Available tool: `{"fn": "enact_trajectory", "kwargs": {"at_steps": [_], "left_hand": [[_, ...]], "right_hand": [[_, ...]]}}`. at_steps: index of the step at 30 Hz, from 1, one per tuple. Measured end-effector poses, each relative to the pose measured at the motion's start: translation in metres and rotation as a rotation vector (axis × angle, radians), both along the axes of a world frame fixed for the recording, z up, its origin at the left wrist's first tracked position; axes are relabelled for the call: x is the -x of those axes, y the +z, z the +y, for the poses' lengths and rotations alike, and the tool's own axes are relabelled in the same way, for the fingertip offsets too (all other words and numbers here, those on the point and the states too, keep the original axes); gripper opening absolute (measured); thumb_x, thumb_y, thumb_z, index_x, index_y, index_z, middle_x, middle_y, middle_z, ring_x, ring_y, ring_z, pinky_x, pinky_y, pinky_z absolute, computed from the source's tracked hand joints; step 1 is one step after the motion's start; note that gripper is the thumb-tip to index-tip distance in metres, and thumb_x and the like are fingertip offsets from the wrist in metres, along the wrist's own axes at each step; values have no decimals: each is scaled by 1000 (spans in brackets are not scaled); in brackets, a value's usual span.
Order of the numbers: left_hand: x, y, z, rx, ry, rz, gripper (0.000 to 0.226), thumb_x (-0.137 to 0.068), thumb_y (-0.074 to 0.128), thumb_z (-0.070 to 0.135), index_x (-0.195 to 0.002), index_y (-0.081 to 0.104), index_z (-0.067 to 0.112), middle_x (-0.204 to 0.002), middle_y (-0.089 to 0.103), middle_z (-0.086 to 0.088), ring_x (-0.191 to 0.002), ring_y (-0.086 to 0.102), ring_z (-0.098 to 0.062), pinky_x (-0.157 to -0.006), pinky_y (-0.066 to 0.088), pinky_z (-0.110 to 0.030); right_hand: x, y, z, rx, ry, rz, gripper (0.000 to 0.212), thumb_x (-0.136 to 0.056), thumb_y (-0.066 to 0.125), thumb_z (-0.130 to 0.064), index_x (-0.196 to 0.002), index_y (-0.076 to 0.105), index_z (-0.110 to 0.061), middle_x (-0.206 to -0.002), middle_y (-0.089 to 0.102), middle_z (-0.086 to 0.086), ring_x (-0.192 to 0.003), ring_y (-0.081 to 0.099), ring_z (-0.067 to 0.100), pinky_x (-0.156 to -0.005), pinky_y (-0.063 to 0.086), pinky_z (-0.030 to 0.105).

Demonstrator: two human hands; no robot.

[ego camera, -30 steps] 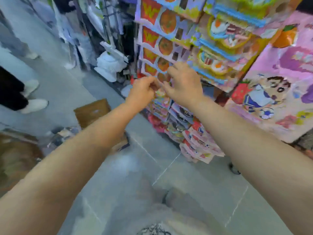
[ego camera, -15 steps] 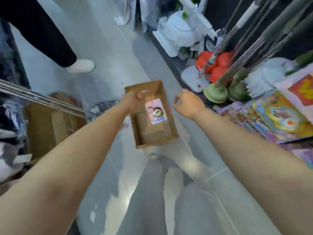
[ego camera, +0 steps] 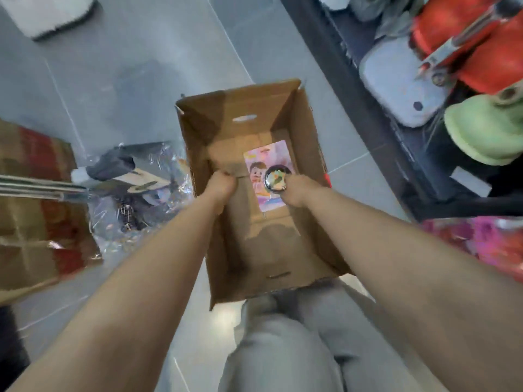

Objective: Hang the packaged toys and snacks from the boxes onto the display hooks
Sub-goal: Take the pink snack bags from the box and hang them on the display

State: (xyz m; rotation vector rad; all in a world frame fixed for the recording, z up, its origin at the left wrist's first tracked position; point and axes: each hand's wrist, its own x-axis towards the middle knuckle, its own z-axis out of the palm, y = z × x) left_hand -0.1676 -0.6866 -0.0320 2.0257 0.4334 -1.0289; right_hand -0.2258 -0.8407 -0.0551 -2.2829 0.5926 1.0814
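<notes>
An open cardboard box (ego camera: 249,108) stands on the grey floor in front of my legs. On its bottom lies one packaged toy (ego camera: 266,154), a pink card with a cartoon figure and a round dark blister. My right hand (ego camera: 297,190) is down inside the box with its fingers curled on the blister's right edge. Deep in the box too, my left hand (ego camera: 219,185) is closed in a fist against the edge of the bottom flap, left of the card. The display hooks with hung goods are out of view.
A second brown and red box (ego camera: 36,207) sits at the left under metal hook rods (ego camera: 34,186). Crumpled clear plastic (ego camera: 135,190) lies between the boxes. A dark shelf base (ego camera: 353,80) with red (ego camera: 486,52) and green (ego camera: 481,128) mop heads runs along the right.
My view swung from the hanging display down to the floor box. Both hands left the hooks and went into the box; the right hand has reached the toy card.
</notes>
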Motion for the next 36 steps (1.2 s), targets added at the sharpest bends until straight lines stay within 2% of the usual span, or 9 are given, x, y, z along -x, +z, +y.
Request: {"fn": "enact_trajectory", "kwargs": {"at_steps": [2, 8, 12, 18, 22, 25, 30, 34, 36], "left_hand": [[-3, -59, 2, -40, 44, 48, 24, -81, 44, -1, -62, 42, 14, -60, 40, -5, -53, 37, -17, -43, 21, -17], [-10, -156, -11, -49, 177, 105, 25, -91, 41, 11, -67, 41, 16, -69, 46, -2, -57, 41, -15, -51, 30, -24], [-7, -191, -28, 82, 223, 197, 28, -91, 43, 13, -63, 48, 15, -36, 45, 6, -38, 42, -16, -31, 23, -11], [-3, -167, -30, 144, 303, 264, 20, -92, 45, 27, -76, 48, 15, -52, 46, -1, -44, 44, -13, -44, 34, -18], [-7, -89, -18, 143, 373, 232, 34, -91, 48, 47, -96, 60, 15, -87, 62, -5, -76, 59, -14, -63, 44, -24], [-13, 4, -18, 144, 389, 135, 61, -84, 54, 58, -123, 57, 12, -90, 66, -5, -67, 65, -14, -54, 53, -19], [-24, 200, -42, 152, 197, 0, 90, -68, 55, 77, -125, 56, 8, -121, 61, -2, -106, 59, -20, -106, 40, -40], [-22, 356, -80, 136, 20, -194, 48, -87, 50, 56, -107, 53, 13, -97, 58, 0, -86, 56, -14, -70, 47, -26], [-11, 430, -103, 188, -39, -334, 50, -87, 53, 54, -110, 46, 10, -104, 53, -1, -95, 53, -16, -73, 39, -25]], "right_hand": [[-8, -55, 3, -18, -75, 16, 46, -91, 47, -21, -136, 45, -9, -138, 49, 12, -123, 51, 30, -96, 42, 30], [-31, -163, -1, 12, -579, -4, 77, -86, 52, -49, -144, 28, -5, -150, 33, 12, -136, 36, 31, -112, 31, 37], [-37, -196, -1, 25, -655, -3, 81, -86, 55, -51, -145, 22, -7, -153, 22, 9, -139, 27, 32, -113, 26, 37], [-35, -177, 5, -45, -703, -144, 55, -86, 65, -30, -127, 39, -3, -132, 51, 16, -120, 52, 33, -96, 42, 36], [-30, -86, -2, -247, -790, -234, 44, -79, 74, -19, -106, 41, -10, -104, 48, 5, -97, 51, 17, -80, 42, 28], [-27, 18, -12, -406, -880, -248, 59, -76, 76, -9, -121, 39, -7, -104, 46, 0, -95, 48, 13, -77, 42, 22], [-17, 213, -45, -681, -933, -276, 28, -74, 69, 13, -96, 61, -3, -55, 66, -6, -48, 63, 7, -42, 49, 14], [15, 376, -70, -602, -934, -428, 36, -74, 71, 10, -105, 60, -5, -72, 64, -1, -48, 61, 3, -37, 42, 11], [37, 443, -80, -530, -964, -523, 39, -72, 73, 9, -108, 61, 0, -85, 67, 4, -69, 64, 13, -54, 53, 17]]}}
